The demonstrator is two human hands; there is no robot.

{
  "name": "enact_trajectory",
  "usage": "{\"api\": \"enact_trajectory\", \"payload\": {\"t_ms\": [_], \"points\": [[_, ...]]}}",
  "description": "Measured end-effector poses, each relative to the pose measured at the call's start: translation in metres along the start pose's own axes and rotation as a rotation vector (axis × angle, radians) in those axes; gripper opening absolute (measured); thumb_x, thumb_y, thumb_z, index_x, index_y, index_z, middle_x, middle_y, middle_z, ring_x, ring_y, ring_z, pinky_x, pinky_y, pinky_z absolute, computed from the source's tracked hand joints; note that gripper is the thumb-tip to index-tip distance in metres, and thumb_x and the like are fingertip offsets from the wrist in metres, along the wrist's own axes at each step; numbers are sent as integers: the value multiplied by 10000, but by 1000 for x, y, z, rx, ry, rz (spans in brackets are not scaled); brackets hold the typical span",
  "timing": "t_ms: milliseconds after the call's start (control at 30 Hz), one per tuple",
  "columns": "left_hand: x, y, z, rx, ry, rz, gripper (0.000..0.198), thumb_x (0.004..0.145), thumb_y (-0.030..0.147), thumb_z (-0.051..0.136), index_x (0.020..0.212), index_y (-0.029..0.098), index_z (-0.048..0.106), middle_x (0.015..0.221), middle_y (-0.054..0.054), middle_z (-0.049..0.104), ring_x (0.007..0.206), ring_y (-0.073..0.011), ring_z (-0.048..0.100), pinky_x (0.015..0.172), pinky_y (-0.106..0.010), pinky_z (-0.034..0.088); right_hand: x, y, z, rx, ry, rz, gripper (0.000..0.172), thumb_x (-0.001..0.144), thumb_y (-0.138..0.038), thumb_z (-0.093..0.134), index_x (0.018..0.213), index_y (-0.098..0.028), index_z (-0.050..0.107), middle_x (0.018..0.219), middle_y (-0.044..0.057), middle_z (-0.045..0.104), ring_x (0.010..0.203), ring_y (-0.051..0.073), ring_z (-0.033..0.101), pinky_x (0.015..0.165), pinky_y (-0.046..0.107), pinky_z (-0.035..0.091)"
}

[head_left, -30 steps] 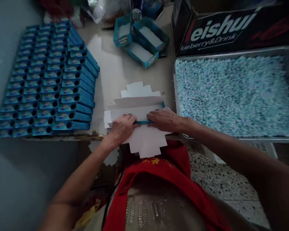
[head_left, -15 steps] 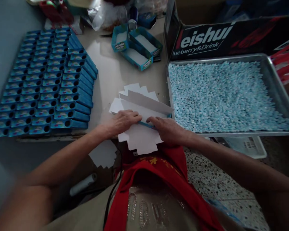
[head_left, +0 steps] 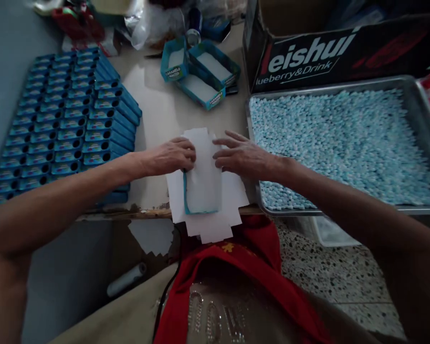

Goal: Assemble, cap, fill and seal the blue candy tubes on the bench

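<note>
At far left we note rows of blue boxes (head_left: 75, 119) on the bench (head_left: 157, 110). The left hand (head_left: 168, 156) has its grip clenched on the upper left edge of a half-folded carton (head_left: 202, 184), which lies on a stack of flat white blanks (head_left: 236, 191) at the bench's near edge. The right hand (head_left: 241, 155), grip released and fingers spread, rests at the carton's right side. A tray (head_left: 344, 86) of pale blue pellets stands at right.

The big black box (head_left: 347, 57) at the back has white words on it: "eishui" and, under that, "lueberry&Drink". The small open blue boxes (head_left: 215, 99) have little labels that look like "CARAMELO MACIZO". The shiny letters on the shirt (head_left: 215, 313) are too dark to read
</note>
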State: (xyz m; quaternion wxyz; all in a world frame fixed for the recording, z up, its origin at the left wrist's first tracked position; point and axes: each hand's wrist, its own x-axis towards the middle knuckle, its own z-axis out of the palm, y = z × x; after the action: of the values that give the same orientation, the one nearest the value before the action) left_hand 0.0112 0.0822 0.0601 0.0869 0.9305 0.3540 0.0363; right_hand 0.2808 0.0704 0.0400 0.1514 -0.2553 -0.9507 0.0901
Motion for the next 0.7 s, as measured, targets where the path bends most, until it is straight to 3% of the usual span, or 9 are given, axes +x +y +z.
{"api": "enact_trajectory", "payload": {"t_ms": [67,133,233,300,433,500,567,633,700], "points": [[-17,11,-2,0,47,-69,274,956,242,622,1218,259,701,1001,-82,723,1022,-236,663,923,-349,524,8,-12,15,-50,41,-33,194,1004,-168,560,1104,-264,695,1070,32,705,1143,244,568,1140,527,382],[-42,20,-7,5,104,-149,315,969,283,623,1278,257,678,1046,-93,724,1029,-242,665,911,-355,533,11,-34,25,-104,72,-4,241,1024,-146,490,1138,-230,685,1037,64,682,1008,234,558,1028,456,429],[-80,37,-8,21,183,-240,355,996,285,585,1344,245,643,1105,-106,723,1035,-249,667,908,-363,532,14,-68,35,-119,85,92,342,1011,-98,436,1277,-185,633,1023,100,667,931,238,536,837,377,428],[-95,48,3,34,214,-294,357,1017,283,549,1360,226,626,1130,-116,722,1049,-263,661,931,-388,512,18,-80,43,-19,77,172,392,1009,-85,408,1345,-184,583,1030,101,674,924,232,544,786,351,415],[-91,59,43,-12,309,-531,291,1072,320,416,1156,207,670,1015,-110,715,984,-267,636,960,-429,435,31,-81,56,390,-25,400,280,1069,-217,377,1289,-191,549,1018,67,686,868,196,592,752,313,457],[-80,53,56,-45,301,-596,327,1087,338,359,1086,222,665,952,-97,698,937,-264,615,941,-437,409,32,-79,57,451,-57,451,243,1084,-294,390,1204,-187,572,1046,79,677,889,198,609,781,323,486],[-72,44,60,-31,271,-570,319,1082,386,380,1046,242,663,936,-91,678,936,-275,590,941,-459,393,27,-84,54,313,-47,417,254,1062,-362,484,1213,-190,594,1172,127,653,1041,256,598,881,388,493],[-72,35,59,7,299,-509,293,1059,432,449,990,250,668,993,-105,663,981,-289,567,945,-472,397,17,-93,51,95,-55,379,372,1007,-387,604,1327,-198,580,1281,169,616,1165,331,540,951,462,466],[-79,30,58,21,344,-428,264,1036,441,510,978,248,680,1092,-124,649,1048,-299,555,959,-475,411,7,-103,51,-60,-99,364,463,996,-350,620,1423,-193,535,1272,180,618,1169,351,517,960,480,447]]}}
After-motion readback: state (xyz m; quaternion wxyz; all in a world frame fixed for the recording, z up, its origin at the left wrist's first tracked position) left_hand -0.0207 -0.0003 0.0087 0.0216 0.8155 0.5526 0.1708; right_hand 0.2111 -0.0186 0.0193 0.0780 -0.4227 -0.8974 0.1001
